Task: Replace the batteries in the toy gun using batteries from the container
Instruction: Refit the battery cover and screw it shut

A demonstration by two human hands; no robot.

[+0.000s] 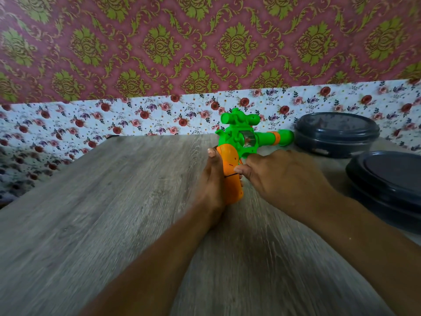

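While hands grip toy gun (241,142), containers (336,133) beside

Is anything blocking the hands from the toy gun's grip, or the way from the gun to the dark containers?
Nothing visible. The left hand and right hand already hold the toy gun at its orange grip. Bare table separates it from the two lidded containers at right.

A smooth, glossy green-and-orange plastic toy gun (241,142) and two glossy dark-grey plastic containers (336,133) sit above the matt grey wood-grain table (114,213).
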